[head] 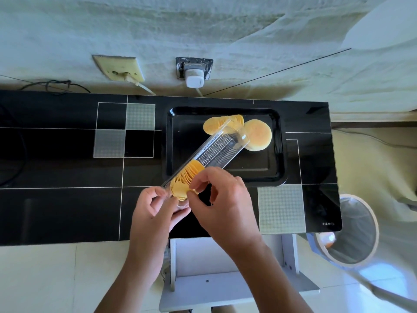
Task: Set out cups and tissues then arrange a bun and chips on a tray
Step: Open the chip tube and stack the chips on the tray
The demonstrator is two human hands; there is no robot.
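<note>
A clear plastic chip tray (216, 150) lies slanted over the near left corner of the black serving tray (276, 168). Its near end holds a row of yellow chips (188, 175). My left hand (155, 213) grips that near end. My right hand (222, 204) pinches chips there between thumb and fingers. On the serving tray, a short stack of chips (214, 126) lies at the back. A pale round bun (259, 135) rests just to the right of that stack, partly behind the clear chip tray's far end.
The black glass table (67, 177) has grey squares and white lines; its right edge is near a mesh bin (352, 231) on the floor. Wall sockets with plugs (194, 73) and cables sit behind the table. A white stand (225, 279) is below the front edge.
</note>
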